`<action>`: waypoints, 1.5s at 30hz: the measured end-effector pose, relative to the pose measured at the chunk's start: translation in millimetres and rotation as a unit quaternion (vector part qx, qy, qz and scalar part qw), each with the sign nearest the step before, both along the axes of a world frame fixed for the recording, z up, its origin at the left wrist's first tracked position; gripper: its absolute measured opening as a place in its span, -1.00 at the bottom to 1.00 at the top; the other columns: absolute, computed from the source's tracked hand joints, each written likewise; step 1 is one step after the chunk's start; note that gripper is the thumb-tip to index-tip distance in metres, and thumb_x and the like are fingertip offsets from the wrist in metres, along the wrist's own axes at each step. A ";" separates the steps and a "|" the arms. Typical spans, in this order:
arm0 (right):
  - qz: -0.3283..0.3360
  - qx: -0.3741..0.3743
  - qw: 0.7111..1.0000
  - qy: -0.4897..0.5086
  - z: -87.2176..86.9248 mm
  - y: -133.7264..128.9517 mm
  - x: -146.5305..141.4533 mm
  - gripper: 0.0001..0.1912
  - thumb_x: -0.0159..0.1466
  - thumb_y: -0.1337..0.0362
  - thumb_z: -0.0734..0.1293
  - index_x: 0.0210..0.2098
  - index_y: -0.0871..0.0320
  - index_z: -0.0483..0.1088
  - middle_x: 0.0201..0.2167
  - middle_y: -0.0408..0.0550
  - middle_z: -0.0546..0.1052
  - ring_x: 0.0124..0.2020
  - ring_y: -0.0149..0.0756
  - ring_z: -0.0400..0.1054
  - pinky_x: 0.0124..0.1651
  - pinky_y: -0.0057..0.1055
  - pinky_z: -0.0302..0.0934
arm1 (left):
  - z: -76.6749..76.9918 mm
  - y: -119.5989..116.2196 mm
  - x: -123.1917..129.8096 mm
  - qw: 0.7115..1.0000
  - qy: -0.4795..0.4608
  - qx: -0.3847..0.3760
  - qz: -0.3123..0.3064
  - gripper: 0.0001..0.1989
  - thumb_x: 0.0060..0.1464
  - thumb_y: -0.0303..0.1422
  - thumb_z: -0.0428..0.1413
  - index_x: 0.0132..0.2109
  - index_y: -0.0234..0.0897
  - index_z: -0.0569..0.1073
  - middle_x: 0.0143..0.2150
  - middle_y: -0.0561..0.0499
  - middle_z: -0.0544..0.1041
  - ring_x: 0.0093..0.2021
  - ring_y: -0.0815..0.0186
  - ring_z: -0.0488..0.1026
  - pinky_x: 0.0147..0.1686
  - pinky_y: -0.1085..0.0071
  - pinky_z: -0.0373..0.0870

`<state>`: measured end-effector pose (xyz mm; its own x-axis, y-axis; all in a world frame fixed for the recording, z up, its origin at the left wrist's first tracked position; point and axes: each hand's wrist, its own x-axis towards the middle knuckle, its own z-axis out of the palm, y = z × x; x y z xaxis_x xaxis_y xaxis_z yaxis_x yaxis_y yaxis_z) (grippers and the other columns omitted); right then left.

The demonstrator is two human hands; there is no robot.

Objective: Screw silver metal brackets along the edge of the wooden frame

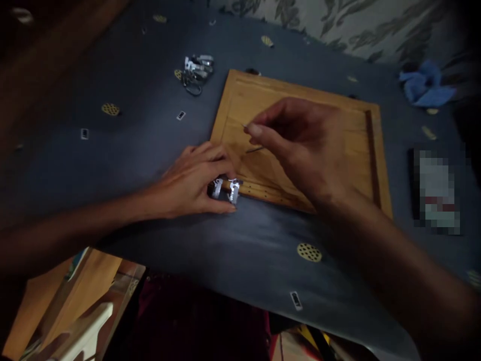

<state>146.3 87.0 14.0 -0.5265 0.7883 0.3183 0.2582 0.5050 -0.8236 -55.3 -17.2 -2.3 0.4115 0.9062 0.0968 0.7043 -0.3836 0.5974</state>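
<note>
A wooden cabinet door (259,100) with a raised rim lies flat on the cloth. At its near left corner my left hand (201,175) is closed around a shiny metal hinge (233,190), thumb below and fingers above, against the door's edge. Small dark holes dot the edge to the right of the hinge. Over the door, my right hand (300,143) pinches a tiny pointed piece (244,127) between thumb and forefinger; it is too small to name surely. A thin metal shaft (254,149) sticks out below those fingers, its other end hidden by the hand.
More metal hinge parts (197,70) lie beyond the door's left side. A crumpled blue cloth (426,82) is at the far right, and a blurred-out packet (438,190) lies right of the door. A patterned dark tablecloth (150,90) covers the table; its front edge runs below my hands.
</note>
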 end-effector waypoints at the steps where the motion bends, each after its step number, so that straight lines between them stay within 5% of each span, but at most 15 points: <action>1: -0.007 -0.006 1.000 0.005 -0.2 -11.7 13.8 -0.82 0.38 0.13 0.53 -0.31 0.00 0.54 -0.34 -0.16 0.61 -0.31 -0.27 0.50 -0.20 -0.29 0.45 | 0.6 -0.4 -0.5 1.000 0.000 -0.001 0.000 -0.63 0.13 -0.11 0.45 -0.04 -0.19 0.58 0.02 0.00 0.56 0.07 0.05 0.43 0.03 0.19 0.22; 8: 0.038 0.011 0.999 -0.012 -19.8 -55.8 47.6 -0.94 0.44 0.26 0.47 -0.21 -0.01 0.56 -0.25 -0.13 0.65 -0.21 -0.22 0.56 -0.18 -0.26 0.49 | 10.1 -5.2 0.9 0.999 0.029 -0.018 0.006 -0.66 0.16 -0.12 0.41 -0.01 -0.16 0.59 0.01 -0.01 0.57 0.08 0.06 0.47 0.11 0.13 0.30; 12: 0.099 0.066 0.993 -0.028 -22.3 -58.5 44.4 -0.95 0.46 0.31 0.45 -0.16 0.02 0.55 -0.19 -0.10 0.65 -0.15 -0.22 0.58 -0.13 -0.27 0.49 | 12.5 -6.6 0.5 0.999 0.028 -0.016 0.005 -0.65 0.21 -0.08 0.38 0.02 -0.15 0.59 0.04 -0.02 0.58 0.08 0.05 0.47 0.10 0.11 0.33; 19: 0.087 0.082 0.991 -0.058 -22.3 -62.3 38.7 -0.91 0.48 0.31 0.41 -0.17 0.00 0.54 -0.19 -0.08 0.62 -0.17 -0.22 0.56 -0.16 -0.28 0.48 | 10.2 -9.0 0.3 0.999 0.025 -0.023 0.008 -0.65 0.25 -0.06 0.35 0.07 -0.09 0.59 0.05 -0.02 0.58 0.08 0.03 0.48 0.11 0.08 0.35; 36: 0.105 0.009 0.988 -0.114 -8.0 -57.4 32.9 -0.86 0.47 0.33 0.40 -0.26 0.05 0.51 -0.27 -0.11 0.57 -0.28 -0.27 0.51 -0.30 -0.32 0.39 | 6.2 -10.9 0.3 1.000 0.004 0.030 0.003 -0.63 0.29 0.00 0.33 0.07 -0.09 0.58 0.06 0.01 0.58 0.06 0.06 0.47 0.05 0.14 0.33; 45: 0.061 0.011 0.994 -0.090 -12.5 -64.0 31.1 -0.84 0.49 0.23 0.43 -0.27 0.01 0.52 -0.30 -0.13 0.58 -0.28 -0.25 0.53 -0.30 -0.29 0.42 | 7.0 -9.3 1.7 0.999 0.008 0.033 -0.002 -0.65 0.28 -0.04 0.35 0.06 -0.13 0.60 0.03 -0.01 0.58 0.05 0.06 0.46 0.06 0.12 0.33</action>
